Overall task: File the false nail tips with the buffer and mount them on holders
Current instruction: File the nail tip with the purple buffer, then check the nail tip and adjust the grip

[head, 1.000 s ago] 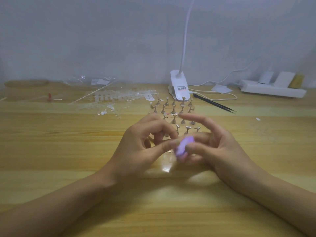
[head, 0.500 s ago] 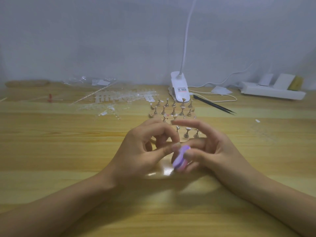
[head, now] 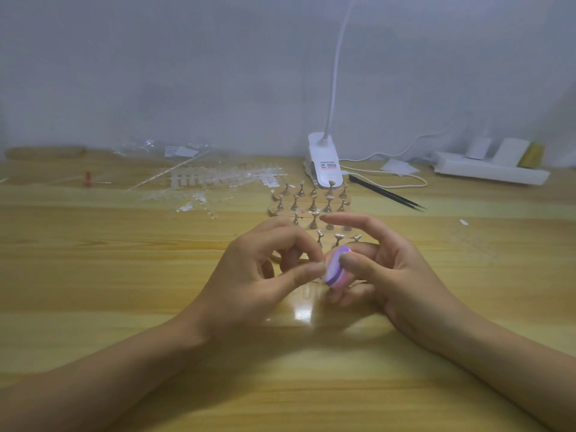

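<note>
Both forearms come in low over the wooden table [head: 124,275], and the hands meet at centre.

Left hand [head: 249,275]: fingers curled, thumb and forefinger tips closed to a pinch right against the buffer's left edge. Whether a nail tip sits in that pinch cannot be told; it would be too small and clear.

Right hand [head: 396,269]: grips the buffer [head: 335,271], a small purple-and-pink block, with the thumb on its near face and the lower fingers curled behind and under it. The forefinger is held straight out above, pointing toward the left hand and touching nothing.

Just beyond the fingertips: holders [head: 312,204], small metal stands in rows on a clear base [head: 304,310] that reaches under the hands. Its near part glints below the buffer.

Farther out beyond the left hand: strips of clear nail tips [head: 218,180] lie loose, with a small red piece [head: 88,179] well off to that side.

Beyond the right hand: black tweezers [head: 388,193] lie aslant. Behind the holders is a white clip lamp [head: 324,160], and far past the right hand a white power strip [head: 489,171] lies against the wall
</note>
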